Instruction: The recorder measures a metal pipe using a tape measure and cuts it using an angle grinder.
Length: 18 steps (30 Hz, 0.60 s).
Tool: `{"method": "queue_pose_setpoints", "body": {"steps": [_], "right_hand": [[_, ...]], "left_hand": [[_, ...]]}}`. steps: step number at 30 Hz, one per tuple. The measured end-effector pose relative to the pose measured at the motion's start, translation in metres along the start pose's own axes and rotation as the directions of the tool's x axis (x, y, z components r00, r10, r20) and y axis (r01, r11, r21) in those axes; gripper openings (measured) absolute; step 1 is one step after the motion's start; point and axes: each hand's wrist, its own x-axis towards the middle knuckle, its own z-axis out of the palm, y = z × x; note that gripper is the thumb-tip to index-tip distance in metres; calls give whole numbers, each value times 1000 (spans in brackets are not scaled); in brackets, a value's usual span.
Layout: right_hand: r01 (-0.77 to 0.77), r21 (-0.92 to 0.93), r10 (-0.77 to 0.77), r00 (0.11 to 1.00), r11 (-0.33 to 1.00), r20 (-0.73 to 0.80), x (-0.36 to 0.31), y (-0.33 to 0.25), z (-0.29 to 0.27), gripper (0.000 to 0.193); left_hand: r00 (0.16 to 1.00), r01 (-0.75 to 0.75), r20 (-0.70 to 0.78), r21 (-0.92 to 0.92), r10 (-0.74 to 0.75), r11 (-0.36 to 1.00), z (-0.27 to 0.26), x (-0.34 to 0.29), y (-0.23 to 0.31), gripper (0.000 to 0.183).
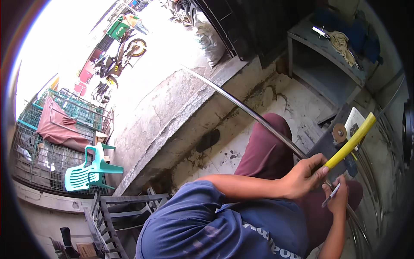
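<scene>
My left hand [305, 178] is closed around the near end of a long yellow strip [351, 140], which rises to the upper right and looks like a tape measure blade. A shiny metal tube [241, 105] runs slantwise from the upper middle, over my knee, and passes beneath this hand. Just below, my right hand [339, 196] pinches a slim grey pen-like tool [331, 195] close to the tube. The fingers partly hide the tube there, so I cannot tell how firmly either hand touches it.
A grinder disc [339, 133] lies beside a dark board at right. Bent metal rods [374, 181] lie on the floor beyond. A grey metal table [330, 54] holds gloves. A concrete step [181, 140], green plastic chair [95, 168] and dark metal frame [112, 220] are left.
</scene>
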Motion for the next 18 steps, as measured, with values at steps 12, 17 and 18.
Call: {"method": "queue_pose_setpoints", "body": {"steps": [12, 17, 18], "right_hand": [[-14, 57, 15, 1000, 998, -7, -10, 13, -9, 50], [-35, 59, 31, 998, 998, 63, 1, 6, -16, 56], [-29, 57, 25, 998, 998, 64, 5, 2, -18, 56]], "left_hand": [[972, 226, -77, 91, -220, 970, -9, 8, -101, 26], [946, 284, -199, 117, -258, 952, -14, 6, -100, 29], [943, 271, -253, 209, -215, 940, -15, 6, -95, 29]]}}
